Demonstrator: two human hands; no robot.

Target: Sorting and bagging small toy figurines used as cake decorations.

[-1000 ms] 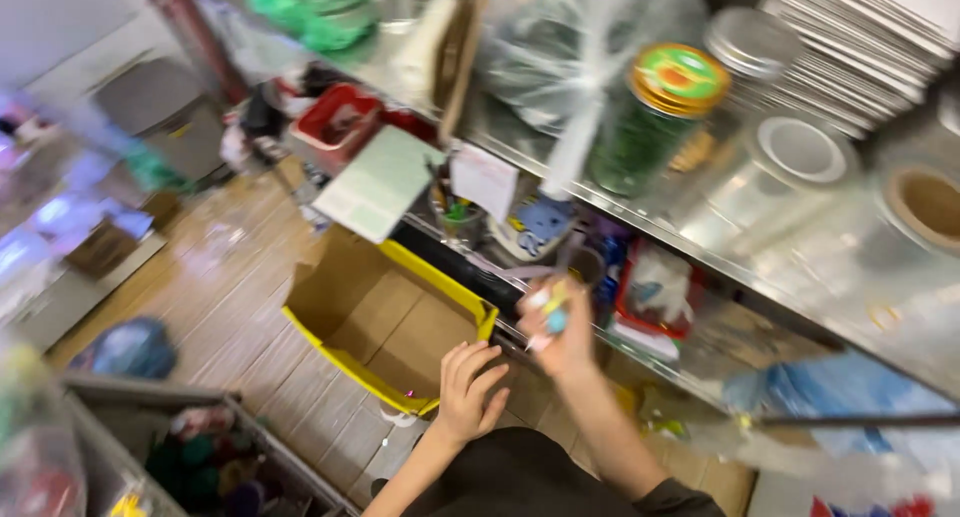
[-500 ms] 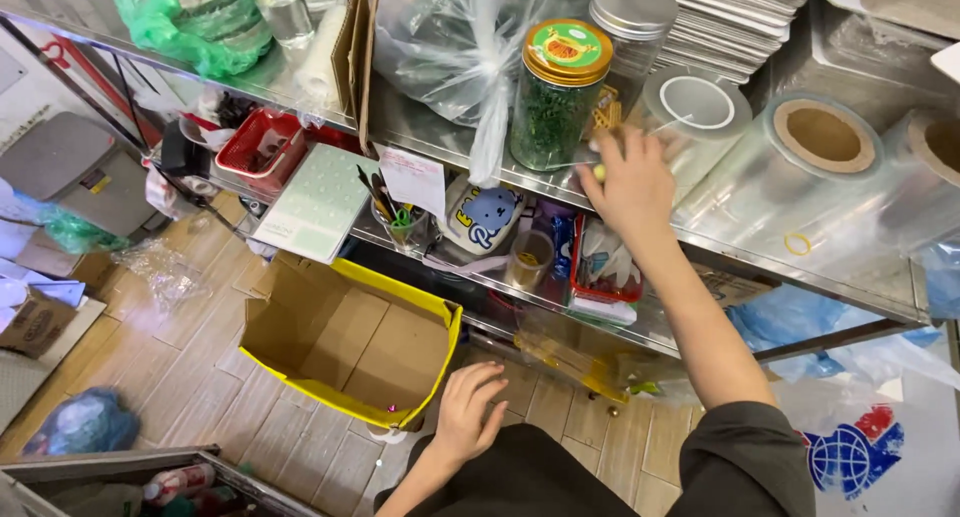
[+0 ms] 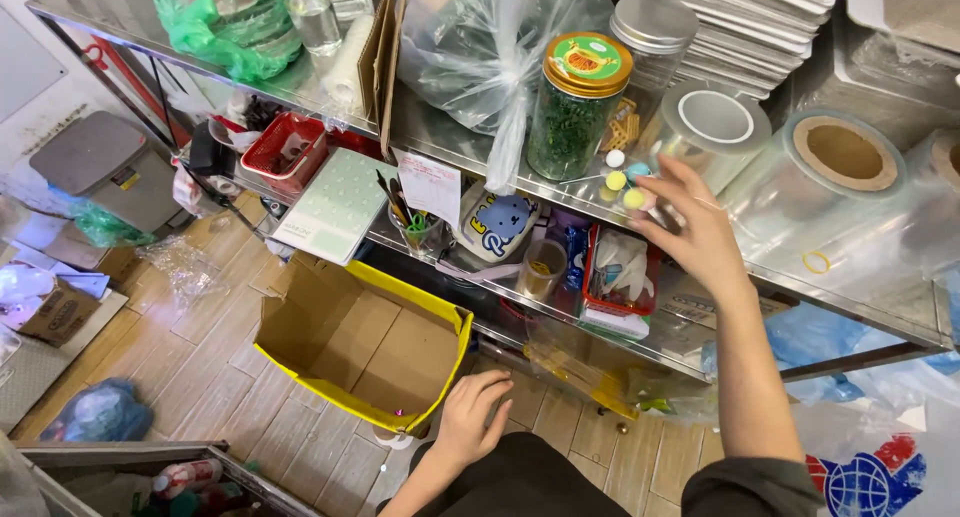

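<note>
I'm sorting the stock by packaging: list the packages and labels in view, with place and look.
Jar: top shelf, by right hand; tall, clear, green contents, green-orange lid.
Paper label: hangs from top shelf; white slip.
Cardboard box: floor, near left hand; open, yellow outside.

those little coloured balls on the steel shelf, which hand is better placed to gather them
Right hand: its fingertips are already at the small balls beside the herb jar. The left hand is low, by the cardboard box.

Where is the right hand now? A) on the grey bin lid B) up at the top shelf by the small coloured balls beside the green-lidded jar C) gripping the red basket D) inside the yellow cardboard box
B: the right hand reaches to the top shelf, fingertips at the small coloured balls next to the green-lidded jar.
</note>
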